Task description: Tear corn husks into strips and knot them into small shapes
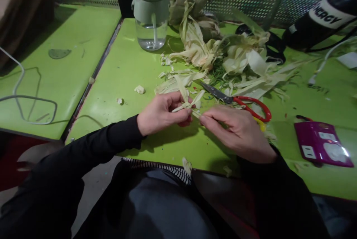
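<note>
Both hands meet over the green table near its front edge. My left hand is closed in a pinch on a bundle of pale corn husk strips that stick up between its fingers. My right hand is closed too, its fingertips pinching the same strips from the right. Red-handled scissors lie on the table just behind my right hand. A heap of loose corn husks spreads behind the scissors.
A clear bottle with a green lid stands at the back. A purple power strip lies at the right, a black bottle and white cable further back. Small husk scraps dot the table. Mesh wall behind.
</note>
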A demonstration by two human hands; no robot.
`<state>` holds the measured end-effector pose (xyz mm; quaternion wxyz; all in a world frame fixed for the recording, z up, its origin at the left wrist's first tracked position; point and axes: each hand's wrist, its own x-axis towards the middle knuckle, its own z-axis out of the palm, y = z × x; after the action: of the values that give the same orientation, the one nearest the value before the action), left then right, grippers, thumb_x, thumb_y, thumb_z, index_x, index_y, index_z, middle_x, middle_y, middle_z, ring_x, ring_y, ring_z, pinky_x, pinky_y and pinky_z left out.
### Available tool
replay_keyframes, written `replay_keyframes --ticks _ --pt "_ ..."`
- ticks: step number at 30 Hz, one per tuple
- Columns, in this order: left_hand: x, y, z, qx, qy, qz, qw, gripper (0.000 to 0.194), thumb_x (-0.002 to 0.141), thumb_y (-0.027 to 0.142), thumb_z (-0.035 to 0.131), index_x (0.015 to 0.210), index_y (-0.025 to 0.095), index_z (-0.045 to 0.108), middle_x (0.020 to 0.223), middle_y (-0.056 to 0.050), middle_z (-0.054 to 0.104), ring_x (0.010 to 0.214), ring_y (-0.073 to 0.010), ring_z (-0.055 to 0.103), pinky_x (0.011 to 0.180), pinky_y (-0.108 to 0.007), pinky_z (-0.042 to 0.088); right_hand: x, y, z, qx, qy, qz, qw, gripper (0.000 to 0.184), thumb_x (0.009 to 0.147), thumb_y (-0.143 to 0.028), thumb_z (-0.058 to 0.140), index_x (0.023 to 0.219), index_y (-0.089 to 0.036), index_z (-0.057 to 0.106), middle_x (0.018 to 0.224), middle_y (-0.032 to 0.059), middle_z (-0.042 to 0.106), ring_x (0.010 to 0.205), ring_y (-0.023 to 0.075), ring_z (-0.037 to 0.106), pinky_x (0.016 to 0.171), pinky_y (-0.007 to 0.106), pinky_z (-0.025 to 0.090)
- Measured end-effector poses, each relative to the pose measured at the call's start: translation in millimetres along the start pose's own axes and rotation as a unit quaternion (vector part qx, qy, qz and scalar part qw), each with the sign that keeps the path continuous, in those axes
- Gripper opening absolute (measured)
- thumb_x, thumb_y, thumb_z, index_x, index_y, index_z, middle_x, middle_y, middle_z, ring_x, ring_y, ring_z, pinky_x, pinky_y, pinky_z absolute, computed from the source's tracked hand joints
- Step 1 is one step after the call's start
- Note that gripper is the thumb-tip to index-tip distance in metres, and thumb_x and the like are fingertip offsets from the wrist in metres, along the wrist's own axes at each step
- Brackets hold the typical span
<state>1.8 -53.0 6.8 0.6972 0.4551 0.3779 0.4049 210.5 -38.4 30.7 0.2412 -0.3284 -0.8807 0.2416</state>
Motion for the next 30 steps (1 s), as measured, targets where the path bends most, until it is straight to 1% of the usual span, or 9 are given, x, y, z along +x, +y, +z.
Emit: replay_keyframes --ticks 5,9,11,12,13,16,23,27,30 --pt "-4.1 4.4 -0.3 -0.003 -0.014 -0.004 1.000 0.021 0.082 0.015 0.074 0.095 0.012 0.057 0.065 0.002 0.068 0.057 -0.0073 0.066 0.061 -0.018 0.057 -1.6 -1.4 -17.1 0.005 -0.041 -0.037 0.998 0.031 0.096 -0.026 0.056 0.065 -0.023 0.054 0.055 -0.0030 0.053 0.052 0.0130 0.047 0.057 0.031 0.039" --pt "-2.6 4.8 -3.8 0.018 -0.012 -0.002 1.000 0.020 0.084 0.018 0.073 0.096 0.011 0.058 0.068 0.001 0.069 0.061 -0.0085 0.067 0.064 -0.020 0.058 0.5 4.1 -23.7 0.012 -0.085 -0.040 0.996 0.034 0.097 -0.032 0.055 0.064 -0.025 0.056 0.055 -0.0019 0.057 0.052 0.0148 0.050 0.058 0.033 0.040" --pt "0.3 0.6 -4.6 0.030 -0.007 0.000 1.000 0.018 0.086 0.017 0.070 0.096 0.012 0.057 0.071 0.000 0.070 0.064 -0.0080 0.067 0.065 -0.020 0.058 1.0 6.0 -18.6 -0.013 -0.055 -0.001 0.998 0.030 0.098 -0.037 0.055 0.072 -0.025 0.061 0.065 0.0002 0.066 0.059 0.0167 0.058 0.059 0.033 0.041" --pt "1.7 -2.6 -4.2 0.038 -0.008 -0.002 0.999 0.018 0.087 0.017 0.070 0.098 0.012 0.056 0.072 0.001 0.070 0.065 -0.0078 0.067 0.065 -0.020 0.057 1.1 6.0 -13.8 -0.035 -0.020 0.023 0.999 0.025 0.099 -0.040 0.053 0.082 -0.024 0.065 0.075 0.0022 0.072 0.064 0.0178 0.062 0.060 0.032 0.041" --pt "2.8 -6.0 -3.3 0.050 -0.014 -0.006 0.999 0.020 0.088 0.017 0.068 0.102 0.013 0.055 0.073 0.001 0.070 0.067 -0.0080 0.067 0.065 -0.020 0.057 1.1 5.4 -7.9 -0.057 -0.017 0.059 0.997 0.024 0.100 -0.041 0.052 0.093 -0.023 0.066 0.087 0.0047 0.076 0.072 0.0192 0.066 0.062 0.032 0.042" --pt "3.4 -14.6 2.0 0.081 -0.027 0.019 0.996 0.027 0.087 0.016 0.068 0.108 0.014 0.053 0.070 0.003 0.067 0.063 -0.0072 0.064 0.064 -0.019 0.054 0.8 0.7 11.8 -0.081 0.041 0.116 0.989 0.032 0.103 -0.047 0.043 0.088 -0.023 0.059 0.066 0.0012 0.066 0.057 0.0172 0.059 0.055 0.030 0.036" --pt "2.2 -16.4 6.0 0.045 -0.012 0.019 0.999 0.025 0.089 0.015 0.066 0.093 0.020 0.043 0.076 0.001 0.072 0.072 -0.0095 0.070 0.069 -0.021 0.054 0.9 1.4 35.5 -0.055 0.140 0.129 0.980 0.021 0.104 -0.040 0.044 0.092 -0.025 0.050 0.068 -0.0016 0.060 0.057 0.0153 0.058 0.056 0.028 0.038" --pt "7.5 -18.7 2.1 0.075 0.005 -0.015 0.997 0.017 0.091 0.016 0.063 0.086 0.018 0.046 0.069 0.000 0.070 0.061 -0.0079 0.064 0.062 -0.020 0.051 1.9 5.8 40.5 -0.066 0.144 0.131 0.979 0.018 0.103 -0.040 0.047 0.093 -0.025 0.050 0.068 -0.0016 0.061 0.056 0.0160 0.061 0.055 0.029 0.039" --pt "10.4 -22.1 0.2 0.112 0.031 -0.008 0.993 0.016 0.088 0.016 0.066 0.082 0.016 0.051 0.069 0.000 0.068 0.061 -0.0073 0.062 0.060 -0.020 0.049 3.0 5.7 42.0 -0.001 0.110 0.159 0.981 0.017 0.104 -0.039 0.045 0.094 -0.025 0.048 0.062 -0.0044 0.059 0.050 0.0145 0.061 0.051 0.027 0.040"
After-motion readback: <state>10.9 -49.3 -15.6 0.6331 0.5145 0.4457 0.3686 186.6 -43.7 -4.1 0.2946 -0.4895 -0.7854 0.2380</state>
